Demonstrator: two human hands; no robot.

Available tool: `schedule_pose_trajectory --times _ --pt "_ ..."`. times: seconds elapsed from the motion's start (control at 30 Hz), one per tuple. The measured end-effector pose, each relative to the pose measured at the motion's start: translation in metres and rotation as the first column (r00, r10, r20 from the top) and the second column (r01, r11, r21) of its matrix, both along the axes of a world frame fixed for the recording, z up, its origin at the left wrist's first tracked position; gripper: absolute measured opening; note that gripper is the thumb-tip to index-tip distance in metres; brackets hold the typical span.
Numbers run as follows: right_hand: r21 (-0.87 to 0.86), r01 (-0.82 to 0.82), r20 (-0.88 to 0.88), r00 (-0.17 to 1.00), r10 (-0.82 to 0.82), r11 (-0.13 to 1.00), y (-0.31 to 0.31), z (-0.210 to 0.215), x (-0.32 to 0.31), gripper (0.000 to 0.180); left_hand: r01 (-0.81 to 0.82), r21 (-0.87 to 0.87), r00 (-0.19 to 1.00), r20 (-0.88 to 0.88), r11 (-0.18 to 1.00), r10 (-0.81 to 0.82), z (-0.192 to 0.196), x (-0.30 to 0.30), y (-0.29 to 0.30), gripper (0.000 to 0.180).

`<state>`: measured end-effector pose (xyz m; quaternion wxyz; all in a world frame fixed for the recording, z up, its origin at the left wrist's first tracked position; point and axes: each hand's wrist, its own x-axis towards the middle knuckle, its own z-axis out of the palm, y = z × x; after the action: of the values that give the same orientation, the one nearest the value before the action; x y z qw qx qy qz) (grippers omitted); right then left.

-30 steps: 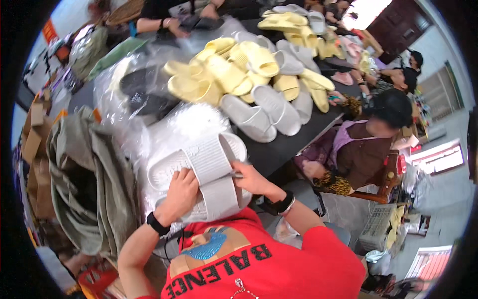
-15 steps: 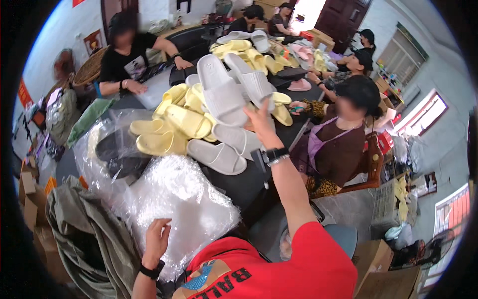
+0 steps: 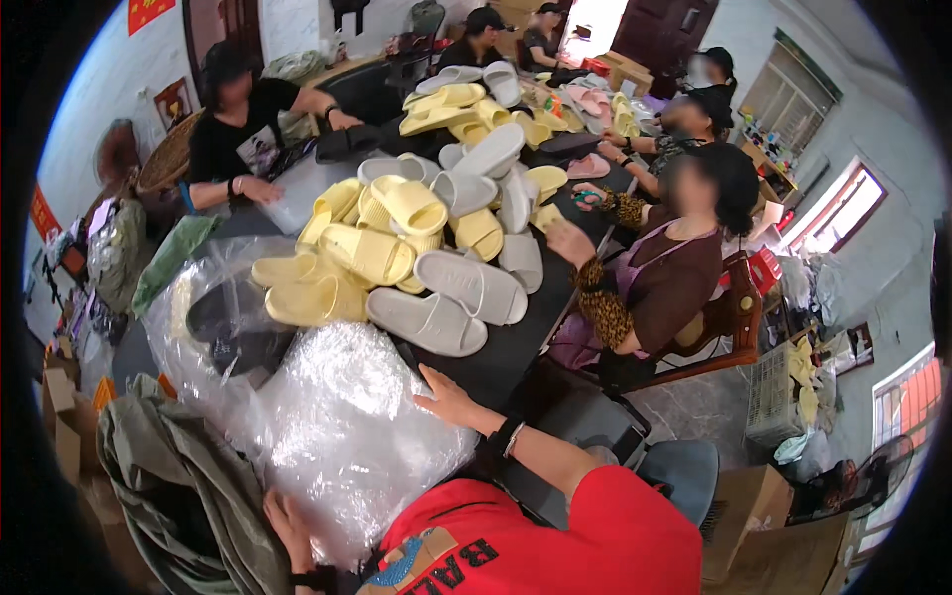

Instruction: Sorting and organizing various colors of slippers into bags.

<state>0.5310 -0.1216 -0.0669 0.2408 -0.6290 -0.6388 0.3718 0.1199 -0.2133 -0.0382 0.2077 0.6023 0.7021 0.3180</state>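
My right hand (image 3: 446, 399) holds nothing; its fingers stretch over the right edge of a stack of clear plastic bags (image 3: 342, 436). At the stack's lower left edge is my left hand (image 3: 288, 526), fingers extended beside the plastic and nothing visible in them. Just beyond the bags, a pair of grey slippers (image 3: 436, 319) (image 3: 478, 287) lies side by side. Pale yellow slippers (image 3: 317, 298) sit to their left, and behind them rises a mixed heap of yellow slippers (image 3: 367, 254) and grey slippers (image 3: 493, 151).
A dark table (image 3: 486, 372) bears the heap. A co-worker in a purple apron (image 3: 645, 253) sits at the right, one hand by the slippers; another in black (image 3: 243, 129) works at the far left. Olive cloth (image 3: 169, 466) hangs at the near left, a grey chair (image 3: 679, 476) at the near right.
My right hand has let go of a grey slipper pair, now lying on the heap, and drawn back to the bags. My left hand has lowered. The aproned co-worker's hand has reached toward the heap.
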Motion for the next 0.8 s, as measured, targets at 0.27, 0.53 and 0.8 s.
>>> schedule_pose_trajectory --times 0.27,0.53,0.8 --pt "0.032 0.039 0.141 0.989 -0.043 0.999 -0.014 0.011 -0.003 0.065 -0.188 -0.454 0.884 0.308 0.871 0.352 0.003 -0.012 -0.008 0.059" --pt "-0.081 -0.164 0.198 0.964 0.177 0.983 -0.001 0.003 -0.002 0.069 -0.240 -0.197 0.781 0.542 0.950 0.310 -0.026 -0.020 -0.026 0.061" --pt "-0.118 -0.047 0.092 0.994 0.058 0.992 0.010 -0.014 -0.022 0.089 -0.135 -0.219 0.919 0.337 0.966 0.204 -0.015 -0.009 -0.013 0.059"
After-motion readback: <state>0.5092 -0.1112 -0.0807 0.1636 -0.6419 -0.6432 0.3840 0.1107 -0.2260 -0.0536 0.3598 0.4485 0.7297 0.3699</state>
